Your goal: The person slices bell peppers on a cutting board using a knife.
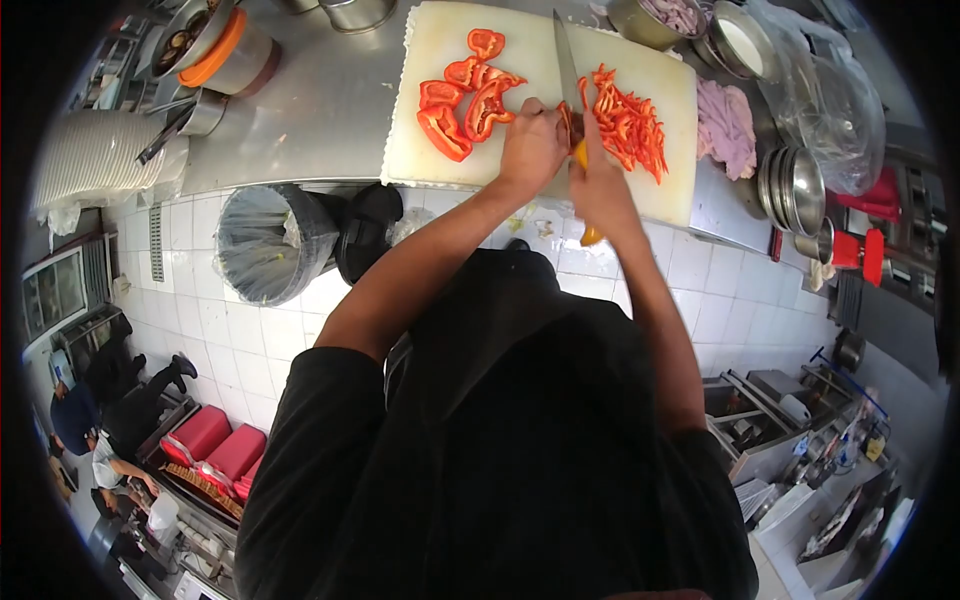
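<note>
My right hand (603, 188) is closed round the yellow handle of a kitchen knife (567, 62), whose long blade points toward the far edge of the white cutting board (540, 35). Fingers curled, my left hand (535, 143) presses a piece of red bell pepper (565, 117) against the board beside the blade; most of that piece is hidden. To the left lie several larger red pepper pieces (488, 108). A pile of thin red pepper strips (630, 125) lies right of the knife.
A pink cloth (726, 128) and stacked metal bowls (792, 190) sit right of the board. At the back right are a pot of sliced food (668, 15) and a bowl of white liquid (742, 45). A lined bin (268, 245) stands below the counter. Other people work at lower left.
</note>
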Motion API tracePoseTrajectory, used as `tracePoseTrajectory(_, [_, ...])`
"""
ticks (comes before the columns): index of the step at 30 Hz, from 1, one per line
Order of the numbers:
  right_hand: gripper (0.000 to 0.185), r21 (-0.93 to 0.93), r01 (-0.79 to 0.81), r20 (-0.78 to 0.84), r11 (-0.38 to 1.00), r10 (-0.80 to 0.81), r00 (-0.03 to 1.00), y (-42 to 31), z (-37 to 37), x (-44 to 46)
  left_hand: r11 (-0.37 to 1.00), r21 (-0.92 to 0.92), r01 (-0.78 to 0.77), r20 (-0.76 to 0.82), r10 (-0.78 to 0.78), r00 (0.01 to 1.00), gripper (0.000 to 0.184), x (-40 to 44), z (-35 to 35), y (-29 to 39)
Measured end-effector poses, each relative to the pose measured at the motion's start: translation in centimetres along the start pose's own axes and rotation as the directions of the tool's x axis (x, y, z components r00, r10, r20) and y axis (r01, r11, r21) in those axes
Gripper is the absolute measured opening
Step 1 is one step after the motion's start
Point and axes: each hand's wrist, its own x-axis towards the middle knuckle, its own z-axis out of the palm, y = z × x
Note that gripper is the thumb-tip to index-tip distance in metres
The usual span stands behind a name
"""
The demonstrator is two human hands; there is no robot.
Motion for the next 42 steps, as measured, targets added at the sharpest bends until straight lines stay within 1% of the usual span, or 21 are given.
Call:
tracePoseTrajectory(2, [0.071, 0.186, -0.201, 0.146, 0.962, 0.175, 0.974, -1.4, -1.9, 2.2, 1.0, -0.006, -0.029, 0.009, 0.029, 1.0, 0.008, 0.0, 0.1, -0.1])
tracePoseTrajectory(4, [0.071, 0.231, -0.296, 0.227, 0.927, 0.244, 0.943, -1.8, -2.9, 4.3, 1.0, -0.006, -0.02, 0.006, 0.02, 1.0, 0.007, 0.3, 0.3, -0.1])
tracePoseTrajectory(6, [0.071, 0.152, -0.297, 0.237, 0.943, 0.257, 0.937, -1.5, -3.5, 5.2, 1.0, 0.006, -0.008, 0.003, 0.008, 1.0, 0.007, 0.1, 0.3, -0.2])
tracePoseTrajectory(8, [0.071, 0.14, -0.316, 0.256, 0.938, 0.274, 0.927, -1.9, -4.5, 4.9, 1.0, 0.022, -0.004, -0.005, 0.004, 1.0, 0.008, 0.1, 0.3, 0.0])
tracePoseTrajectory(9, [0.071, 0.132, -0.327, 0.267, 0.936, 0.284, 0.921, -2.5, -5.2, 4.6, 1.0, 0.007, -0.012, -0.03, 0.012, 0.999, 0.008, 0.0, 0.3, 0.0])
tracePoseTrajectory(11, [0.071, 0.05, -0.35, 0.302, 0.935, 0.32, 0.898, -4.7, -6.9, 3.2, 0.999, -0.021, -0.03, -0.088, 0.028, 0.996, 0.009, -0.1, 0.3, 0.0])
tracePoseTrajectory(12, [0.071, 0.009, -0.36, 0.318, 0.933, 0.338, 0.886, -5.5, -7.4, 2.2, 1.0, -0.028, -0.008, -0.064, 0.007, 0.998, 0.01, -0.1, 0.0, 0.2])
tracePoseTrajectory(14, [0.07, 0.002, -0.358, 0.311, 0.934, 0.34, 0.887, -6.3, -7.7, 0.3, 0.998, -0.041, 0.037, -0.011, -0.038, 0.999, 0.01, -0.4, -1.3, 0.9])
tracePoseTrajectory(17, [0.07, -0.021, -0.366, 0.317, 0.93, 0.354, 0.88, -7.1, -7.9, -2.0, 0.998, -0.06, -0.027, -0.004, 0.027, 1.0, 0.007, -1.3, -2.3, 1.0])
tracePoseTrajectory(18, [0.069, -0.032, -0.372, 0.32, 0.928, 0.362, 0.876, -7.3, -7.9, -2.5, 0.995, -0.059, -0.081, -0.009, 0.08, 0.997, 0.007, -1.3, -2.3, 0.7])
tracePoseTrajectory(21, [0.069, -0.073, -0.293, 0.278, 0.953, 0.302, 0.912, -5.8, -6.8, -3.9, 0.971, -0.032, -0.236, -0.011, 0.236, 0.972, 0.008, -0.8, -2.1, -0.1])
tracePoseTrajectory(23, [0.069, -0.056, -0.295, 0.268, 0.954, 0.299, 0.916, -5.8, -6.6, -4.5, 0.942, 0.017, -0.336, 0.008, 0.336, 0.942, 0.009, -0.4, -1.9, -0.6])
tracePoseTrajectory(26, [0.069, -0.05, -0.295, 0.256, 0.954, 0.298, 0.92, -5.6, -6.0, -5.0, 0.924, 0.047, -0.38, 0.029, 0.379, 0.925, 0.01, -0.2, -1.5, -1.1])
tracePoseTrajectory(29, [0.068, -0.038, -0.285, 0.234, 0.958, 0.286, 0.929, -5.3, -5.5, -5.5, 0.935, 0.07, -0.348, 0.061, 0.344, 0.937, 0.01, -0.3, -1.5, -0.9])
tracePoseTrajectory(33, [0.067, -0.003, -0.285, 0.185, 0.959, 0.281, 0.942, -5.5, -5.3, -5.6, 0.94, 0.074, -0.332, 0.057, 0.328, 0.943, 0.012, -0.6, -1.2, -1.0])
tracePoseTrajectory(35, [0.067, 0.026, -0.259, 0.143, 0.965, 0.253, 0.957, -5.1, -5.7, -6.1, 0.95, 0.071, -0.304, 0.052, 0.301, 0.952, 0.013, -1.0, -1.4, -1.0])
tracePoseTrajectory(36, [0.067, 0.04, -0.245, 0.122, 0.969, 0.238, 0.963, -5.0, -5.8, -6.3, 0.945, 0.081, -0.316, 0.039, 0.314, 0.949, 0.013, -1.0, -1.3, -1.1])
tracePoseTrajectory(39, [0.064, 0.083, -0.39, 0.216, 0.917, 0.365, 0.906, -6.0, -6.7, -7.2, 0.939, 0.091, -0.332, 0.007, 0.333, 0.943, 0.013, -1.2, -1.0, -1.1])
tracePoseTrajectory(42, [0.064, 0.119, -0.363, 0.235, 0.924, 0.329, 0.915, -5.1, -5.8, -8.2, 0.939, 0.087, -0.334, -0.005, 0.336, 0.942, 0.012, -1.1, -1.0, -1.2])
